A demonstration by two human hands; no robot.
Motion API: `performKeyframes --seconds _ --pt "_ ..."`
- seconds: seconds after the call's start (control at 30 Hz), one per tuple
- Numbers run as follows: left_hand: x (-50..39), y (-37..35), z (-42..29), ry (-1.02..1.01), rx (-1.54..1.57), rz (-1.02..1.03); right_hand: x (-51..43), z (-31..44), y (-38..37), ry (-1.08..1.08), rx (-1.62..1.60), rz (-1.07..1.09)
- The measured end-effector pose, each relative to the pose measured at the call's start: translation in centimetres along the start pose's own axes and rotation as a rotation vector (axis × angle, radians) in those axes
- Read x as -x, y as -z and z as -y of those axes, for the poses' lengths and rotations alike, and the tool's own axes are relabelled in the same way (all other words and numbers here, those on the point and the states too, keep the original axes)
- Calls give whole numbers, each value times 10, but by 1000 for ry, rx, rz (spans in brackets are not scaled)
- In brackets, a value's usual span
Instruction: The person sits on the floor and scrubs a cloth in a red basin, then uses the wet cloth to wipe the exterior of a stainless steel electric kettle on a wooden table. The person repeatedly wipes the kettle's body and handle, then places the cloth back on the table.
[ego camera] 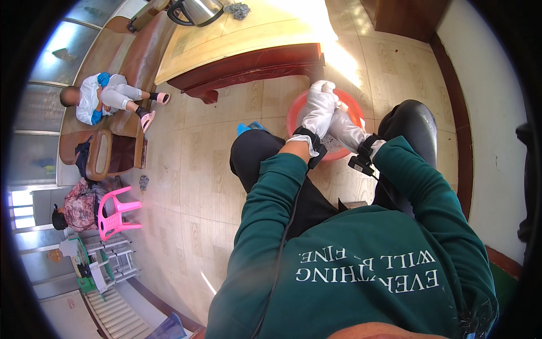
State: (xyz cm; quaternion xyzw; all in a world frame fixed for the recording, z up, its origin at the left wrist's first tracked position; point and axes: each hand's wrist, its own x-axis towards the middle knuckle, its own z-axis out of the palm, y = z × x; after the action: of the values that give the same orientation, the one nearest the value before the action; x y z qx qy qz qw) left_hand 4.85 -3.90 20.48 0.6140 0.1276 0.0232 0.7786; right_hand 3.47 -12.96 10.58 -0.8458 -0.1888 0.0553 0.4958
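Observation:
A red plastic basin (292, 116) with sudsy water stands on the floor between my knees. Above it are both my hands, in white gloves, with black straps at the wrists. My left hand (319, 101) is at the far side of the basin, its fingers curled. Close against it, my right hand (343, 123) reaches in from the right; its fingers are mostly hidden. Something pale shows between the hands, too small to name, and whether either hand grips it is unclear.
Just beyond the basin stands a wooden table (250, 63) with a metal kettle (199, 12) and a steel-wool-like scourer (238, 11). One person sits on a brown sofa (144, 46) at the left, another by a pink plastic chair (111, 218). A blue object (254, 126) lies beside my knee.

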Motion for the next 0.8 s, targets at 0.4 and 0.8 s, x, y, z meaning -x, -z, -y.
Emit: performKeyframes --seconds 0.4,0.8 --pt "4 12 -38 -6 188 9 7 90 50 -205 -244 73" --pt "36 62 -135 -108 137 652 13 154 130 -206 -1320 1182"
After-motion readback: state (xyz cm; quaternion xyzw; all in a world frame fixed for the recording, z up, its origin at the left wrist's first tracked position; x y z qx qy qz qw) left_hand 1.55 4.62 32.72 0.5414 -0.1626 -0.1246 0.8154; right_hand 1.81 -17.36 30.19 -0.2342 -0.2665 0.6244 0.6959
